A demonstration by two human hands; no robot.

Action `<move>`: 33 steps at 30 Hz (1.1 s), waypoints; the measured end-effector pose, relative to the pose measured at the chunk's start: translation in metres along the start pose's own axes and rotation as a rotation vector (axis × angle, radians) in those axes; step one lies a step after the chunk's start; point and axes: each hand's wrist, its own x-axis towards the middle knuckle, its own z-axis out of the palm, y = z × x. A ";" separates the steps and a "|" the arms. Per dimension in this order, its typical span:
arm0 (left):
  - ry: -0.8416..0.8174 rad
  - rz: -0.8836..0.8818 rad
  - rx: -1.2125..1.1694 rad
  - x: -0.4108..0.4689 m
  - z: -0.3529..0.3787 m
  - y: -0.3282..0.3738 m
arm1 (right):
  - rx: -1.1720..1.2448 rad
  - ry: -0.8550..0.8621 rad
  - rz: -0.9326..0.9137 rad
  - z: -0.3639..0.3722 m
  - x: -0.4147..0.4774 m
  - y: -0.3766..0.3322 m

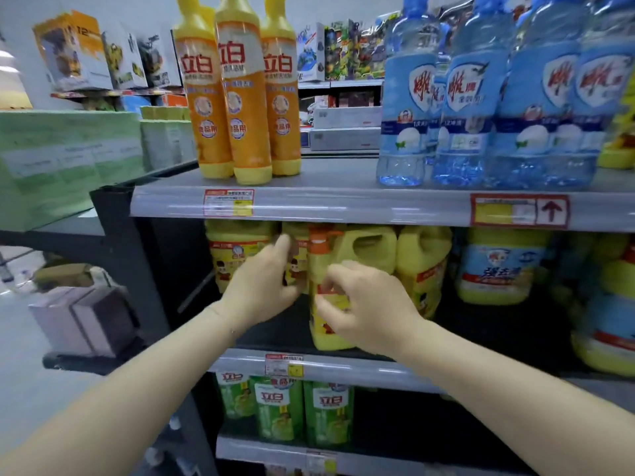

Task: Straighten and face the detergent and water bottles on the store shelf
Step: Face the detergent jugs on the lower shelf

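— What is found nearest, taken left to right?
— Two hands are reached to the middle shelf [360, 371]. The left hand [261, 283] is laid against a yellow jug [233, 249]; whether the jug is gripped cannot be told. One yellow pump bottle [330, 334], stood at that shelf's front edge, is clasped by the right hand [367, 304] with curled fingers.
— And what is counted elsewhere?
— Three orange detergent bottles [245, 108] are stood upright at the left of the top shelf [343, 204]. At least four blue bottles [474, 97] are grouped to the right, well apart from them. Three green bottles [276, 407] are lined up below.
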 end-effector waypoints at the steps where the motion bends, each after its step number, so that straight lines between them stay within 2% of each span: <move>1: -0.106 -0.137 -0.155 -0.001 0.015 0.003 | -0.003 -0.082 0.105 0.005 -0.005 0.010; 4: -0.225 -0.399 -0.597 0.002 0.054 0.015 | 0.131 -0.290 0.451 0.017 -0.010 0.038; 7: -0.135 -0.493 -0.787 0.005 0.081 0.015 | 0.066 -0.360 0.596 0.038 -0.007 0.065; 10: -0.128 -0.506 -0.800 0.007 0.081 0.008 | 0.167 -0.317 0.638 0.052 -0.004 0.079; 15: -0.183 -0.502 -0.787 -0.001 0.055 -0.026 | 0.452 -0.230 0.555 0.083 0.007 0.069; 20: -0.176 -0.678 -0.749 -0.016 0.016 -0.077 | 0.588 -0.236 0.494 0.118 0.032 0.037; 23: -0.065 -0.750 -0.726 -0.025 0.002 -0.097 | 0.561 -0.262 0.467 0.145 0.050 0.015; 28: 0.280 -0.876 -0.654 -0.040 0.014 -0.121 | 0.628 -0.381 0.431 0.160 0.070 -0.013; 31: 0.347 -1.007 -0.527 -0.047 0.029 -0.127 | 0.691 -0.436 0.405 0.161 0.071 -0.018; 33: 0.381 -1.023 -0.399 -0.047 0.037 -0.120 | 0.661 -0.429 0.416 0.158 0.067 -0.012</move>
